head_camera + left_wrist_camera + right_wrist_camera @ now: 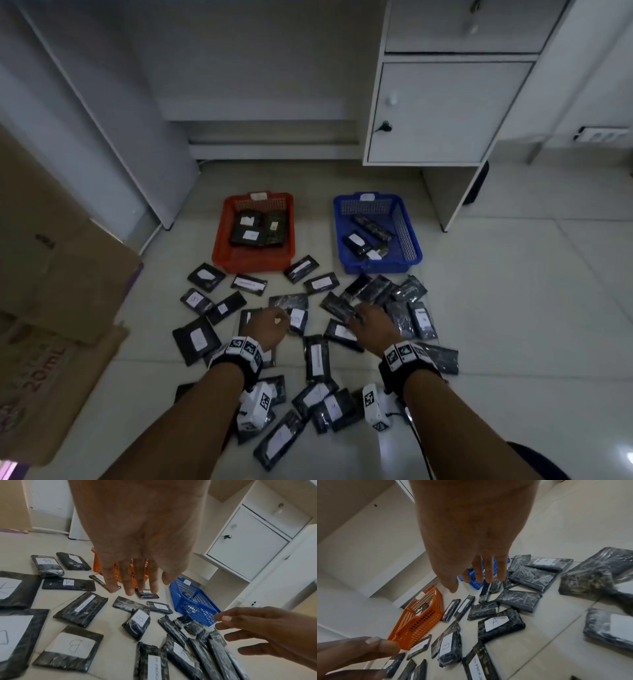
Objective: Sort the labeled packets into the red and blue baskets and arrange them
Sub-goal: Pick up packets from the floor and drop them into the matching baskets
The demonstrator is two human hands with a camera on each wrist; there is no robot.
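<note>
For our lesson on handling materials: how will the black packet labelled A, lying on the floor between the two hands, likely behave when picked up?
The packet labelled A looks wrapped in glossy, wrinkled film, so it may be slippery to pinch. It lies flat and thin on the floor, so it is probably light and unlikely to roll. Its squared edges suggest some stiffness, though the wrap may crinkle.

- The head view is dimly lit and bluish, with dark corners.
- Straight lines are bent near the edges in all views.
- The wrist views are brighter; the near hands (137, 536) are blurred.
</note>
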